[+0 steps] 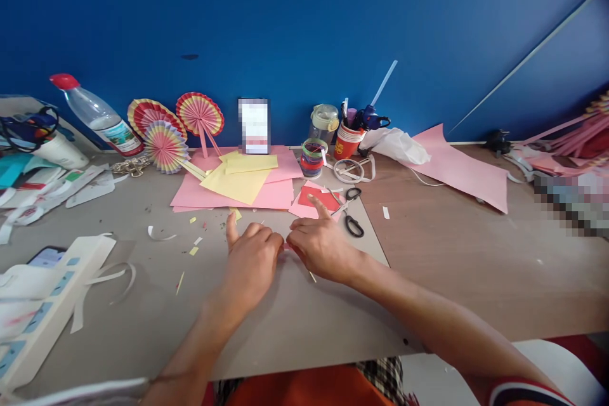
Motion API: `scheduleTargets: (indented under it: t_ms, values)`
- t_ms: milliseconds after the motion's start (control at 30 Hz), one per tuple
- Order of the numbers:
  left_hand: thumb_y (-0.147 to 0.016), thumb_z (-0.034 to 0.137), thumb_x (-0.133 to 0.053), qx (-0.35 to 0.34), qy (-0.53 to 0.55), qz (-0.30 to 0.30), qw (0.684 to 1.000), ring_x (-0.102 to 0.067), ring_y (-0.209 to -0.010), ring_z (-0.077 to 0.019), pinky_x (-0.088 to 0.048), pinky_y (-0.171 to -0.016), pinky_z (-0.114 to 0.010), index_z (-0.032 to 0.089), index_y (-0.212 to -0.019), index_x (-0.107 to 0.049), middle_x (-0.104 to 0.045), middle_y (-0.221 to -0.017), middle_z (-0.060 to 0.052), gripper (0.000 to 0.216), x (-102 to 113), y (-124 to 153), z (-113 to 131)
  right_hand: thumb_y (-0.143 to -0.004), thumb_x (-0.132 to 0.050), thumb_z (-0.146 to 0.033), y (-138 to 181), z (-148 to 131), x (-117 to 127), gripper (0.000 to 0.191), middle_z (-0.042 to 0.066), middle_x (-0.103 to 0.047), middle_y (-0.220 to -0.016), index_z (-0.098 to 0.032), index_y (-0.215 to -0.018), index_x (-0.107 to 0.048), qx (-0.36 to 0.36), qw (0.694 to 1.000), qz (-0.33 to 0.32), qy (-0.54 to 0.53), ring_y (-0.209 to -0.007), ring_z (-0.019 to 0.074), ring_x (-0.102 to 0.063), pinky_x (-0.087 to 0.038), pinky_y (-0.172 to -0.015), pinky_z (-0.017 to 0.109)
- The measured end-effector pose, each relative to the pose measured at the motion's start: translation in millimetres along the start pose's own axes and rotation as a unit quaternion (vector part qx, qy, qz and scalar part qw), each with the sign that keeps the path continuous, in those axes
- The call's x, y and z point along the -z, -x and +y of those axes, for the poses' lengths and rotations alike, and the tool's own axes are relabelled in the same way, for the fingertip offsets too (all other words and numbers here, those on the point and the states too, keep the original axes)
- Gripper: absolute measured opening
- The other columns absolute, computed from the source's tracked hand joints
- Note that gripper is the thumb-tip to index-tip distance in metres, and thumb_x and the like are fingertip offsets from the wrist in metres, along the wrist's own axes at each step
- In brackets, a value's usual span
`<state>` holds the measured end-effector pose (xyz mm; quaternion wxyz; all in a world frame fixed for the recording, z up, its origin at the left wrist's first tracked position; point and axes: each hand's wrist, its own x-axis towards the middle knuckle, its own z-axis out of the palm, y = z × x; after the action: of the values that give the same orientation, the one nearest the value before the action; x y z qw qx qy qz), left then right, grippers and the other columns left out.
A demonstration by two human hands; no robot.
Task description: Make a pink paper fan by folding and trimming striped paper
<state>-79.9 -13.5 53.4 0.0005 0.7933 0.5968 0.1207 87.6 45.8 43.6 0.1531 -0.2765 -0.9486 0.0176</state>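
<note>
My left hand (253, 259) and my right hand (324, 246) meet over the grey table, fingers curled and index fingers pointing away from me. Between them shows a small bit of pink paper (286, 246), pinched from both sides; most of it is hidden by the fingers. Just beyond my right hand lie a red paper piece (311, 195) on pink paper and scissors (353, 223) with black handles. Farther back, yellow paper sheets (242, 183) rest on larger pink sheets (190, 193). A thin stick (312, 277) pokes out below my right hand.
Pleated paper fans (200, 115), a tilted bottle (98, 111), a phone (254, 127), a jar (313, 158) and a red cup (346, 141) line the blue wall. A white power strip (59, 298) lies left. On the brown table right, a pink sheet (466, 171) leans up.
</note>
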Motion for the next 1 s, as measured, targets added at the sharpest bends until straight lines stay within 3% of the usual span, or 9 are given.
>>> scheduleTargets:
  t_ms: [233, 467, 700, 833, 1000]
  values:
    - [-0.087, 0.009, -0.043, 0.019, 0.001, 0.037, 0.999, -0.057, -0.081, -0.019, -0.002, -0.11, -0.061, 0.023, -0.073, -0.063, -0.067, -0.073, -0.001, 0.027, -3, -7, -13, -0.089, -0.048, -0.013, 2, 13, 8, 0.021, 0.002, -0.066, -0.07, -0.017, -0.077, -0.064, -0.071, 0.997, -0.01, -0.037, -0.069, 0.0151, -0.058, -0.015, -0.111, 0.05]
    - [-0.09, 0.017, -0.046, 0.047, 0.047, 0.045, 0.997, -0.06, -0.089, -0.0206, -0.003, -0.112, -0.058, 0.026, -0.084, -0.068, -0.071, -0.081, -0.001, 0.024, -7, -18, -20, -0.087, -0.046, -0.011, 5, 31, -1, 0.022, 0.0, -0.064, -0.066, -0.018, -0.073, -0.062, -0.064, 0.997, 0.03, -0.023, -0.064, 0.0142, -0.055, -0.017, -0.11, 0.049]
    - [-0.087, 0.017, -0.047, 0.042, 0.051, 0.016, 0.998, -0.063, -0.09, -0.0207, -0.014, -0.112, -0.056, 0.027, -0.089, -0.068, -0.073, -0.089, -0.001, 0.023, -9, -15, -50, -0.088, -0.046, -0.012, 9, 42, -11, 0.022, 0.0, -0.063, -0.065, -0.019, -0.074, -0.062, -0.076, 0.996, 0.042, 0.001, -0.065, 0.0143, -0.054, -0.017, -0.11, 0.051]
    - [-0.083, 0.015, -0.049, 0.053, 0.047, 0.017, 0.997, -0.064, -0.093, -0.0254, -0.012, -0.11, -0.06, 0.026, -0.095, -0.067, -0.073, -0.091, -0.004, 0.024, -10, -13, -62, -0.087, -0.047, -0.012, 8, 40, -13, 0.021, 0.0, -0.062, -0.065, -0.019, -0.073, -0.061, -0.076, 0.996, 0.047, 0.003, -0.065, 0.0141, -0.054, -0.017, -0.11, 0.051]
    - [-0.085, 0.016, -0.045, 0.075, 0.073, -0.055, 0.993, -0.061, -0.103, -0.0266, -0.017, -0.11, -0.059, 0.025, -0.103, -0.063, -0.071, -0.102, -0.003, 0.028, -3, -19, -66, -0.086, -0.048, -0.009, 6, 35, -13, 0.022, -0.001, -0.062, -0.065, -0.019, -0.072, -0.061, -0.089, 0.994, 0.062, 0.004, -0.065, 0.0137, -0.054, -0.017, -0.111, 0.052]
